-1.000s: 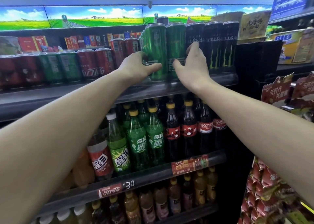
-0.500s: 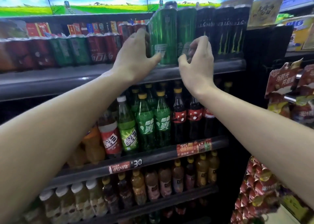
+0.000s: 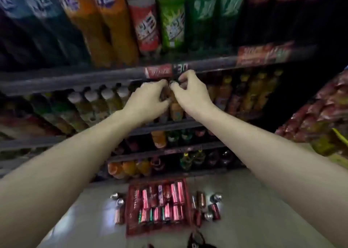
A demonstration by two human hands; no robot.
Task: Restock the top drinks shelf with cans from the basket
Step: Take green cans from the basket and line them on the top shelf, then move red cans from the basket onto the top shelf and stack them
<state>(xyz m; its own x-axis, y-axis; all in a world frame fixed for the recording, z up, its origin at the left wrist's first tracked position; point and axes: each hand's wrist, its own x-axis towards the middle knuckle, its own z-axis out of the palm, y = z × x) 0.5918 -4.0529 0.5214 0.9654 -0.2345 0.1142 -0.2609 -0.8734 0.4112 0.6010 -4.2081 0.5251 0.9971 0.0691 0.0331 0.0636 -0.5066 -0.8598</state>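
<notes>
— Well, where are the cans (image 3: pixel 160 204)?
— Lying flat in the red basket (image 3: pixel 130 227) on the floor, long axes running toward the shelves; more lie loose beside it.
— And versus before?
— Both hands have dropped from the top shelf; left hand (image 3: pixel 148 101) and right hand (image 3: pixel 188 95) hang empty, fingers loosely curled, thumbs nearly touching.

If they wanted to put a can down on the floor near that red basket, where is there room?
Bare pale floor lies right of the loose cans on the right, and more lies left of the loose cans on the left. Right beside the red basket both sides are crowded with cans, and the basket itself is nearly full.
</notes>
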